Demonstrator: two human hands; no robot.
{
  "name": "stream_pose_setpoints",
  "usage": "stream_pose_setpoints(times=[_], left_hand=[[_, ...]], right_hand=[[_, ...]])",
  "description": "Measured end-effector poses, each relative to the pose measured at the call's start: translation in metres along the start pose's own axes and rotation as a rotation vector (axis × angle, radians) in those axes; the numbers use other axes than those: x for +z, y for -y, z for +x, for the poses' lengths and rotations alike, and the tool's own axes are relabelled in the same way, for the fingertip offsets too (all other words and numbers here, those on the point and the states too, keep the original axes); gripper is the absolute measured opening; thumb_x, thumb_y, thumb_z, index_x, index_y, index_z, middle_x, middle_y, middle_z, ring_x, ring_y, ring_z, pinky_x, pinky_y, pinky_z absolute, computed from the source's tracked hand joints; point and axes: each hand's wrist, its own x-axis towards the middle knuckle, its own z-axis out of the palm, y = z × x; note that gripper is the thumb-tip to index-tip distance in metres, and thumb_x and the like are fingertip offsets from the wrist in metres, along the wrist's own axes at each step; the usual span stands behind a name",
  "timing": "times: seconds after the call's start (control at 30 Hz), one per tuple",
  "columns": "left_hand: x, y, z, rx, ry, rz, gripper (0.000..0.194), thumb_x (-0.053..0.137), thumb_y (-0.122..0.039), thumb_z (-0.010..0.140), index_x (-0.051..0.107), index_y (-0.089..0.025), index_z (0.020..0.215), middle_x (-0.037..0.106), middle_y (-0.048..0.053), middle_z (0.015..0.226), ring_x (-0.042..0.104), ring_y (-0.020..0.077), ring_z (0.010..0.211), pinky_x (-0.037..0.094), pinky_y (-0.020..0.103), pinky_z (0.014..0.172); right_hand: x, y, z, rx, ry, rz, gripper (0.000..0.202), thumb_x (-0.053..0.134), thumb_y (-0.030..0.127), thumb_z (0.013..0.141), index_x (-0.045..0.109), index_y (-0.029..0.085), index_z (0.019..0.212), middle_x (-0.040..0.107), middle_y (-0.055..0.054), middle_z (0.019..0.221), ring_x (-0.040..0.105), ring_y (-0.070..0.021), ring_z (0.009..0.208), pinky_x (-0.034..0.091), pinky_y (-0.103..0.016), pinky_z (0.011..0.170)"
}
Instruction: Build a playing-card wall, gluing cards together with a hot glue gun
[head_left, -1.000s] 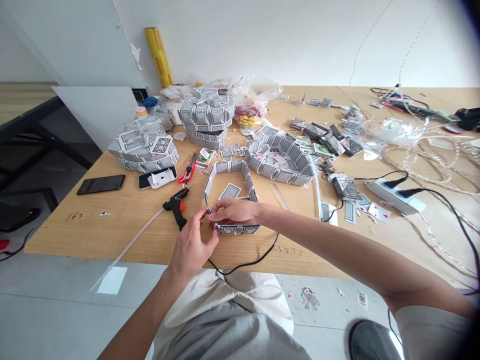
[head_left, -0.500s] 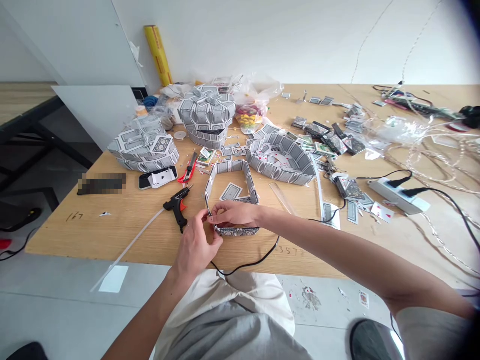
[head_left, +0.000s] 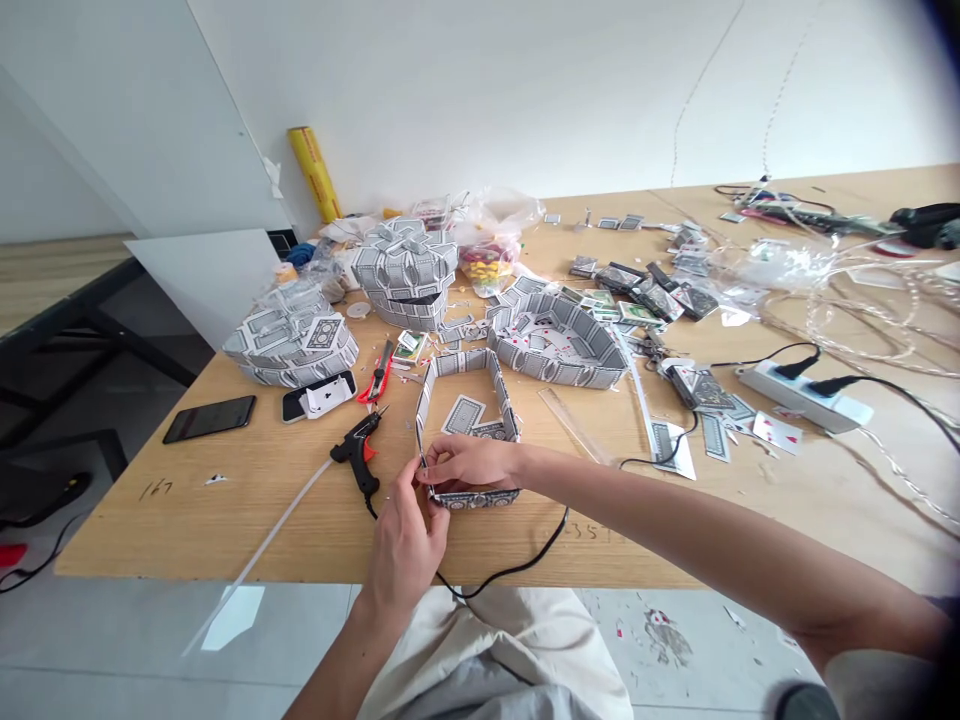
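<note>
Playing-card frame [head_left: 480, 500], grey-and-white, open-topped and many-sided, is set near the front edge of the broad pale-wood surface [head_left: 315, 545], presumably so that it can be reached from both sides. Just beyond its far right corner, a larger grey-and-white card tray [head_left: 559, 370] is kept, perhaps so that the work is not hindered. By the left hand [head_left: 409, 535], the frame's near left corner is grasped from outside; by the right hand [head_left: 476, 463], held across the right wall, the same corner is gripped from within, so the card wall seems to be braced between them. Left of the frame, a black plastic glue gun [head_left: 355, 446] with a red trigger is laid, its nozzle turned away, probably for safety. Left of the frame's far end, a slim red-and-grey cutter [head_left: 377, 381] is placed. Inside the frame, flat patterned cards [head_left: 463, 414] are seen; whether they are fixed cannot be told.
</note>
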Motion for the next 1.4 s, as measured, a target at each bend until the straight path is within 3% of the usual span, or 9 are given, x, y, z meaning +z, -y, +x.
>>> stream_pose_setpoints(times=[0.17, 0.33, 0.5, 0.67, 0.83, 1.03, 1.2, 1.3, 1.4], left_hand=[[-0.006, 0.007, -0.003, -0.108, 0.068, -0.153, 0.047, 0.061, -0.027, 0.101, 0.051, -0.017, 0.146, 0.074, 0.019, 0.13, 0.077, 0.0301, 0.115, 0.066, 0.045, 0.095], [-0.026, 0.013, 0.008, -0.392, 0.176, -0.505, 0.042, 0.065, -0.049, 0.1, 0.062, -0.018, 0.128, 0.076, 0.015, 0.12, 0.078, 0.0271, 0.109, 0.067, 0.041, 0.092], [-0.039, 0.014, 0.028, -0.66, 0.317, -0.674, 0.056, 0.068, -0.073, 0.091, 0.069, -0.017, 0.096, 0.074, 0.009, 0.09, 0.077, 0.0259, 0.085, 0.069, 0.038, 0.071], [-0.044, 0.018, 0.042, -0.772, 0.38, -0.705, 0.066, 0.074, -0.078, 0.082, 0.074, -0.014, 0.097, 0.075, 0.011, 0.088, 0.076, 0.0251, 0.08, 0.067, 0.035, 0.066], [-0.046, 0.018, 0.042, -0.798, 0.419, -0.683, 0.062, 0.078, -0.074, 0.081, 0.075, -0.015, 0.099, 0.077, 0.01, 0.088, 0.076, 0.0253, 0.081, 0.066, 0.035, 0.07], [-0.048, 0.017, 0.025, -0.639, 0.403, -0.517, 0.046, 0.073, -0.064, 0.092, 0.075, -0.019, 0.105, 0.079, 0.009, 0.097, 0.077, 0.026, 0.092, 0.065, 0.035, 0.082], [-0.06, 0.017, 0.028, -0.275, 0.107, -0.185, 0.035, 0.077, -0.046, 0.095, 0.071, -0.024, 0.122, 0.077, 0.008, 0.116, 0.075, 0.0236, 0.097, 0.064, 0.035, 0.086], [-0.066, 0.01, 0.042, -0.014, 0.072, -0.056, 0.038, 0.078, -0.036, 0.096, 0.069, -0.027, 0.131, 0.073, 0.008, 0.125, 0.074, 0.0221, 0.102, 0.063, 0.034, 0.091], [-0.068, 0.002, 0.054, 0.114, 0.076, 0.009, 0.04, 0.078, -0.033, 0.096, 0.067, -0.026, 0.134, 0.073, 0.008, 0.124, 0.074, 0.0233, 0.106, 0.062, 0.034, 0.093]], right_hand=[[-0.001, 0.002, -0.006, -0.001, -0.045, 0.034, 0.036, 0.096, 0.025, 0.075, 0.061, 0.019, 0.084, 0.068, 0.004, 0.075, 0.064, -0.0106, 0.069, 0.049, -0.02, 0.062], [-0.005, 0.02, -0.011, 0.063, -0.023, -0.034, 0.057, 0.1, 0.03, 0.067, 0.063, 0.02, 0.11, 0.074, 0.0, 0.086, 0.071, -0.016, 0.077, 0.055, -0.026, 0.069], [-0.008, 0.041, 0.0, 0.043, 0.124, -0.127, 0.041, 0.097, 0.041, 0.068, 0.067, 0.018, 0.084, 0.072, -0.001, 0.078, 0.069, -0.0152, 0.074, 0.053, -0.025, 0.068], [-0.009, 0.045, 0.016, -0.057, 0.207, -0.137, 0.039, 0.095, 0.045, 0.07, 0.068, 0.018, 0.074, 0.069, 0.001, 0.075, 0.066, -0.0131, 0.072, 0.054, -0.025, 0.071], [-0.011, 0.039, 0.023, -0.038, 0.251, -0.101, 0.041, 0.096, 0.047, 0.07, 0.071, 0.016, 0.076, 0.071, 0.001, 0.074, 0.066, -0.0119, 0.069, 0.056, -0.025, 0.071], [-0.018, 0.043, 0.015, -0.03, 0.292, -0.103, 0.045, 0.097, 0.051, 0.069, 0.073, 0.015, 0.081, 0.073, -0.001, 0.078, 0.07, -0.0133, 0.074, 0.059, -0.026, 0.075], [-0.023, 0.052, 0.005, -0.03, 0.386, -0.08, 0.051, 0.1, 0.052, 0.063, 0.075, 0.015, 0.087, 0.074, -0.001, 0.085, 0.068, -0.0119, 0.075, 0.058, -0.026, 0.079], [-0.026, 0.058, -0.001, -0.036, 0.417, -0.069, 0.056, 0.104, 0.049, 0.058, 0.076, 0.016, 0.092, 0.074, 0.0, 0.086, 0.069, -0.0116, 0.075, 0.057, -0.026, 0.078], [-0.029, 0.062, -0.007, -0.037, 0.416, -0.063, 0.056, 0.103, 0.049, 0.059, 0.076, 0.015, 0.094, 0.075, -0.001, 0.089, 0.07, -0.0119, 0.078, 0.056, -0.025, 0.078]])
